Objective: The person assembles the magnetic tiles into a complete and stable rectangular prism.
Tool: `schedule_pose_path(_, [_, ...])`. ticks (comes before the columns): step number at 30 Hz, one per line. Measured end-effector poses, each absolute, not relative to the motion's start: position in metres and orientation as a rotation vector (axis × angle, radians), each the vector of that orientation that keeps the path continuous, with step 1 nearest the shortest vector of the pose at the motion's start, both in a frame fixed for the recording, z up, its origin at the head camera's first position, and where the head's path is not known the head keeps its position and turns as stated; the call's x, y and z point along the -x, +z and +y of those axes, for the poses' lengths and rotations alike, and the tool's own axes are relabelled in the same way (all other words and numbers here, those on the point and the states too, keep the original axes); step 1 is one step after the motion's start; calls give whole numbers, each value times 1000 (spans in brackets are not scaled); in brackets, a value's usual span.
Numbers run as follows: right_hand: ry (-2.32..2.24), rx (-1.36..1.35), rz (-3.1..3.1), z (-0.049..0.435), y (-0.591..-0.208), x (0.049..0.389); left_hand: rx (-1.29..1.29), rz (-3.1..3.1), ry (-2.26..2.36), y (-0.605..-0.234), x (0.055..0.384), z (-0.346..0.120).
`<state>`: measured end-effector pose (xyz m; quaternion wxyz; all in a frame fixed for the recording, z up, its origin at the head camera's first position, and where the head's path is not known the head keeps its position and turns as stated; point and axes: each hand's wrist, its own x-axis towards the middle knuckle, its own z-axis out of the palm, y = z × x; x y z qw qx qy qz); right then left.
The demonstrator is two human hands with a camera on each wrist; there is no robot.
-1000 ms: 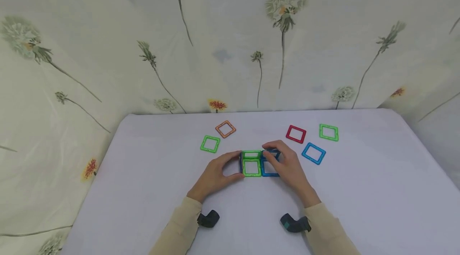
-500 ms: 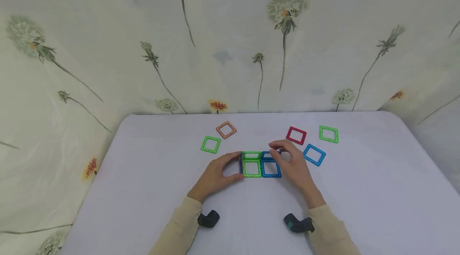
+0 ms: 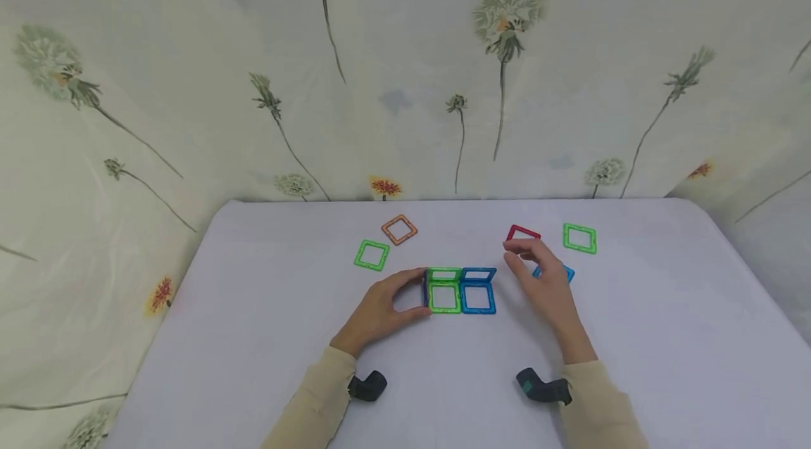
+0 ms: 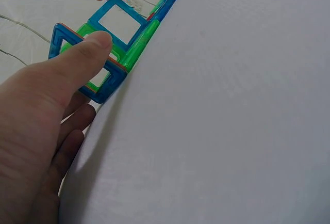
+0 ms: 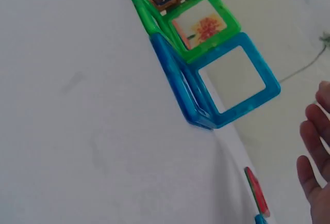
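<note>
Joined frames (image 3: 461,297) on table (image 3: 443,386); 2 loose frames (image 3: 368,267) behind left, 3 behind right.

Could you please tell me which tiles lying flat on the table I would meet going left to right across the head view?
Near-left green tile → orange tile → joined green tile → joined blue tile → red tile → half-hidden blue tile → far-right green tile.
</note>
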<state>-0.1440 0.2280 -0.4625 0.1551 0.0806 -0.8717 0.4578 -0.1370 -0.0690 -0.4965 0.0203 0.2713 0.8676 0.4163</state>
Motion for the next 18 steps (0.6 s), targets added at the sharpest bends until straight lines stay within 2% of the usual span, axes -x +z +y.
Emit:
schedule_pose_path(7, [1278,-106,-2497,247,-450,146,-832,2696,1293,-494,138,-68])
schedule_pose_path(18, [1209,79,-2522,279,-454,143,-793,2708,1256,-493,133,-67])
